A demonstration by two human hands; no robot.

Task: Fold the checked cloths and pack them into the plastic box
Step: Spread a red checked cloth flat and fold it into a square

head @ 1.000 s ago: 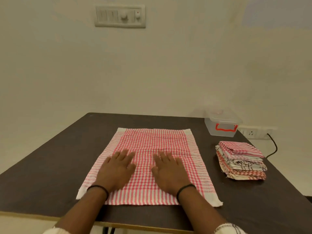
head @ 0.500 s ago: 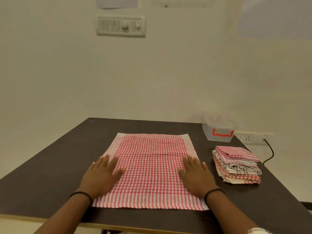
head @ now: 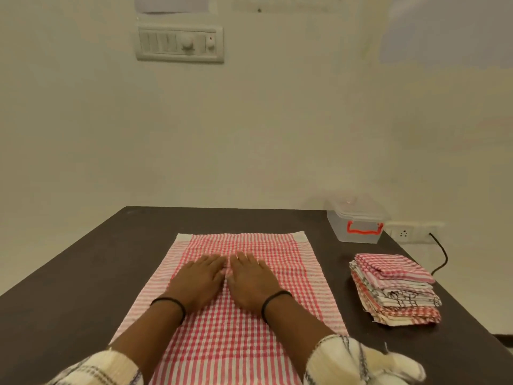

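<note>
I see a woven cotton-like cloth, red and white checked, matt, with a slightly puckered weave, spread on a dark matt table whose top looks smooth. Beside it, a stack of folded cloths shows the same soft, matt weave. The plastic box is translucent, frosted and smooth, with a glossy orange plastic handle. My sleeves look like thick, fuzzy cream knit. The wall is matt paint.
</note>
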